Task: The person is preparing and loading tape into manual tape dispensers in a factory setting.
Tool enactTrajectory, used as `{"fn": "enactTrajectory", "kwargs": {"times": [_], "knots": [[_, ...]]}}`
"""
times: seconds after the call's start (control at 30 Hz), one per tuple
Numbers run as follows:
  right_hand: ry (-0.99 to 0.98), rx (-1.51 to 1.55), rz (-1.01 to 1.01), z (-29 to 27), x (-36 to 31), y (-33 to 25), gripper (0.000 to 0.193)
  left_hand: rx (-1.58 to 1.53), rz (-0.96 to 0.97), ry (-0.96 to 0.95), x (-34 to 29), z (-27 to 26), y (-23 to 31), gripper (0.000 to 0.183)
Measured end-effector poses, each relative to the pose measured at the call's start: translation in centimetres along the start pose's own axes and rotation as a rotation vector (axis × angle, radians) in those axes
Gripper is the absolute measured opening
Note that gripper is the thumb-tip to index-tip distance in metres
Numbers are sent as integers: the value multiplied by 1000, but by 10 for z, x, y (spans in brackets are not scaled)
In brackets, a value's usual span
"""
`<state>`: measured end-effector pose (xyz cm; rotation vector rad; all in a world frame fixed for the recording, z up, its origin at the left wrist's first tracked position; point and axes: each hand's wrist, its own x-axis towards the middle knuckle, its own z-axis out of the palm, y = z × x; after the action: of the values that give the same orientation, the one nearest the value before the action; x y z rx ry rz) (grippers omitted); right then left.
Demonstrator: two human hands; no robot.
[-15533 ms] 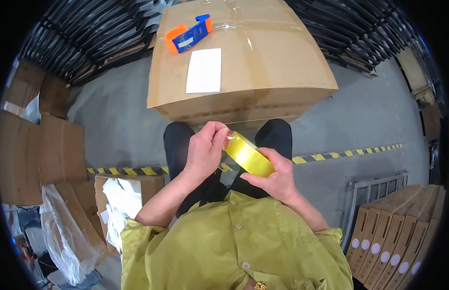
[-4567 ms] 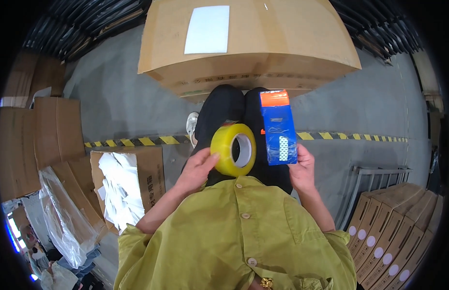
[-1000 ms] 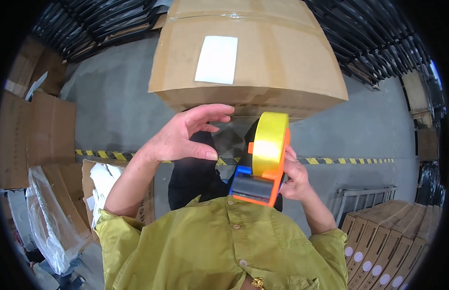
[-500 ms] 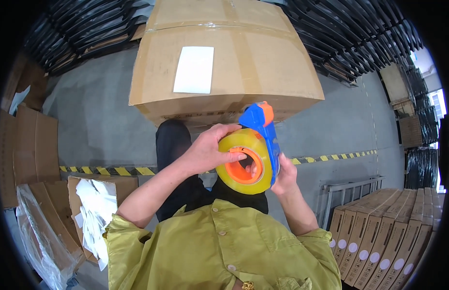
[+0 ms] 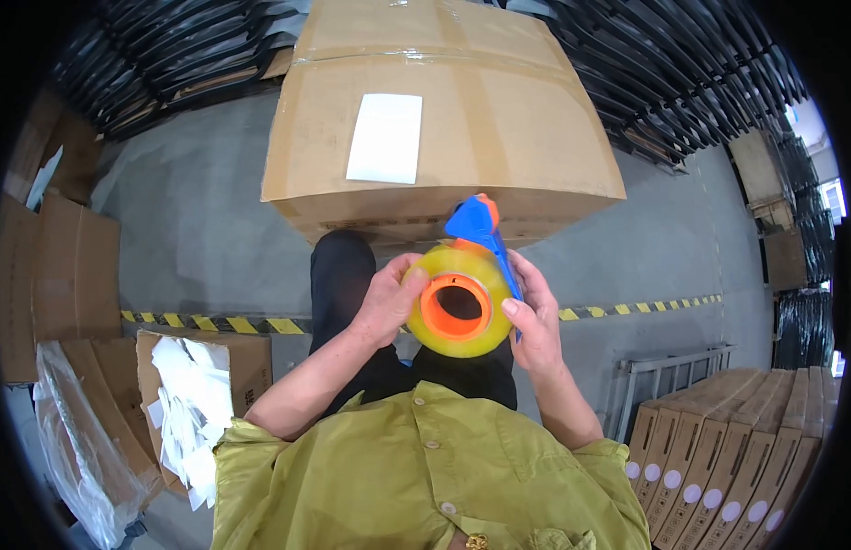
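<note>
Between my two hands is a tape dispenser (image 5: 479, 229), blue with orange parts, loaded with a big roll of clear yellowish tape (image 5: 458, 346) on an orange hub. My left hand (image 5: 390, 301) grips the roll's left rim, thumb on its face and fingers behind it. On the other side, my right hand (image 5: 534, 316) is closed round the dispenser's blue side, with its thumb at the roll's edge. Both hands are in front of my lap. Just beyond them stands a large cardboard box (image 5: 499, 119) sealed with tape, and a white sheet (image 5: 385, 138) lies on its top.
An open carton (image 5: 251, 369) of white papers sits at lower left beside plastic-wrapped cardboard (image 5: 91, 440). Flat boxes (image 5: 710, 458) stand in a row at lower right near a metal frame (image 5: 668, 367). Black racks (image 5: 668, 69) line the back. Striped tape (image 5: 233, 324) crosses the floor.
My left thumb has left the roll's hub and now rests on its left rim. My right fingers have come out of the hub to the dispenser's side. The view has shifted slightly.
</note>
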<state>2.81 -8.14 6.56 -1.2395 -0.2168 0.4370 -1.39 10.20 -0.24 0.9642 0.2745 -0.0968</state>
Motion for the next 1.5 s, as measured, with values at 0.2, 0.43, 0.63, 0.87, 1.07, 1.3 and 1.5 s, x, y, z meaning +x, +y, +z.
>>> {"fn": "enactTrajectory", "kwargs": {"times": [0.2,0.43,0.63,0.87,1.07,1.3,1.5], "knots": [[-7,-79,-126,12,-21,15,80,-330,90,72,-8,15,2,49],[-200,191,102,-18,-28,18,71,-175,225,-128,-13,2,12,46],[-429,57,-46,-13,-22,19,62,330,359,-183,-12,-4,38,62],[-409,-105,37,-6,-25,9,47,727,161,-225,-34,33,115,30],[-324,-431,-184,-15,-24,28,47,981,380,-256,-32,39,112,18],[-354,-637,-349,-13,-23,22,53,747,139,-177,-46,60,117,16],[-419,-683,-402,-12,-27,16,51,1088,414,-166,-49,60,111,8]]}}
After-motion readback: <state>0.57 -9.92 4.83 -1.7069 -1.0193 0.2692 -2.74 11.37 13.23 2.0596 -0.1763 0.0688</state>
